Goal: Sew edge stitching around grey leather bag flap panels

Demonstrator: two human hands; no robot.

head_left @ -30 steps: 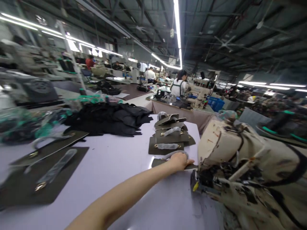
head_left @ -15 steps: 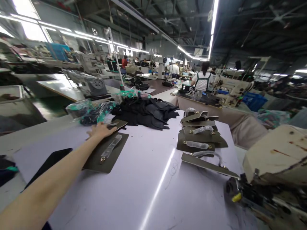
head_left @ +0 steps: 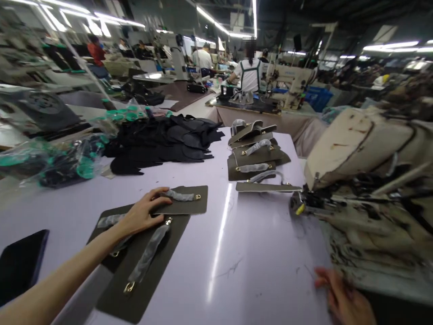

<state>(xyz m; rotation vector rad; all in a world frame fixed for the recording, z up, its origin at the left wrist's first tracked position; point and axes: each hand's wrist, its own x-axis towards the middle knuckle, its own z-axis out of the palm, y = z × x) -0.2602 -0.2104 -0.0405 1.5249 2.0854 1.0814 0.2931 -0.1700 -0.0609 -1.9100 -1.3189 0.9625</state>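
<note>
My left hand (head_left: pixel 146 212) is closed on an olive panel (head_left: pixel 189 205) with a plastic-wrapped handle, thumb and fingers gripping its left part. Beneath and nearer lie more olive panels (head_left: pixel 155 266) with wrapped handles and gold rings. At the lower right, my right hand (head_left: pixel 345 293) is blurred, its fingers curled near the table's right edge; whether it holds anything is not visible. Several similar panels (head_left: pixel 253 155) lie in an overlapping row at the back right of the white table (head_left: pixel 257 253).
Black cut pieces (head_left: pixel 165 140) form a pile at the back, beside plastic bags with green spools (head_left: pixel 74 158). A dark phone (head_left: pixel 23 262) lies at the left. A sewing machine (head_left: pixel 358 144) stands at the right. A person (head_left: pixel 249 74) sits farther off.
The view has turned right and down. My left hand has brought the gripped panel nearer and to the right over the other panels. My right hand has come into view.
</note>
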